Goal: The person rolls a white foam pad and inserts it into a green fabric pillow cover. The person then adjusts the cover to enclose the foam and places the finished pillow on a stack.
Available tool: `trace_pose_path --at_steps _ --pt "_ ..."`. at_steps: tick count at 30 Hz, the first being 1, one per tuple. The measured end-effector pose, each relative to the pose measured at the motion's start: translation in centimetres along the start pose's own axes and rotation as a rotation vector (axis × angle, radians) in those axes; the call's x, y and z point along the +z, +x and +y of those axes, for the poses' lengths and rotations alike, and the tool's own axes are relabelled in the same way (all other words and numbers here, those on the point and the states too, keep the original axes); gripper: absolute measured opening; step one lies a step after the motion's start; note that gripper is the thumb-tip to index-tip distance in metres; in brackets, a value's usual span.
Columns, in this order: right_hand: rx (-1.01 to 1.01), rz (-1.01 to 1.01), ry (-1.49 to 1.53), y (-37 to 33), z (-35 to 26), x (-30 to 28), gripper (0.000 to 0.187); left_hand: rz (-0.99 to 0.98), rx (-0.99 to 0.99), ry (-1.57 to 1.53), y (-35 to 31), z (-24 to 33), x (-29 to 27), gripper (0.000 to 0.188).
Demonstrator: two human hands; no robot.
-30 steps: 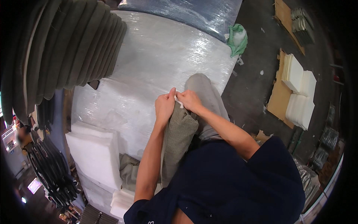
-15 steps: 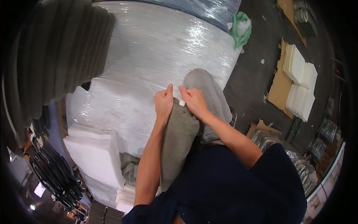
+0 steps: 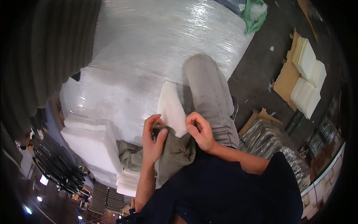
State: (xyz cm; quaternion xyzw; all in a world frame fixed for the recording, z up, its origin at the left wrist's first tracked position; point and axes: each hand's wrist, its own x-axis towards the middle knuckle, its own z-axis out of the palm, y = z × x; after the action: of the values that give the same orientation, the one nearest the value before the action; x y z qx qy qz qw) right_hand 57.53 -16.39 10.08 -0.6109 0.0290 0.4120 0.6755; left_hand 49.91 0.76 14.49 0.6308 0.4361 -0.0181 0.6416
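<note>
A white padding sheet (image 3: 172, 106) sticks up out of the mouth of a grey-brown ribbed fabric cover (image 3: 175, 151), which lies bunched against my lap. My left hand (image 3: 153, 138) is at the cover's left edge, thumb and fingers apart, with no firm hold visible. On the other side, my right hand (image 3: 201, 132) has its fingers curled and the thumb against them at the padding's right edge. The lower part of the padding is hidden inside the cover.
Beneath is a large plastic-wrapped surface (image 3: 130, 82). Folded white padding (image 3: 91, 143) is stacked at the left, below a pile of dark grey cushions (image 3: 63, 52). A green bag (image 3: 254, 22) lies at the far right corner; white pads (image 3: 306, 95) rest on cardboard on the floor.
Both hands have come nearer my body and lower. The cover has slid down and bunched up, and much more of the white padding shows above it. My left fingers have spread from a fist.
</note>
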Motion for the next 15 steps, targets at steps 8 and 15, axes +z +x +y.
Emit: trace_pose_path --at_steps 8,15 --pt "-0.008 0.064 -0.117 1.7 -0.8 0.5 0.035 -0.054 -0.089 -0.131 1.5 -1.9 1.5 0.019" --pt "-0.271 -0.147 -0.290 0.8 -2.6 -1.0 0.033 -0.046 -0.036 0.133 1.5 0.8 0.5 0.027"
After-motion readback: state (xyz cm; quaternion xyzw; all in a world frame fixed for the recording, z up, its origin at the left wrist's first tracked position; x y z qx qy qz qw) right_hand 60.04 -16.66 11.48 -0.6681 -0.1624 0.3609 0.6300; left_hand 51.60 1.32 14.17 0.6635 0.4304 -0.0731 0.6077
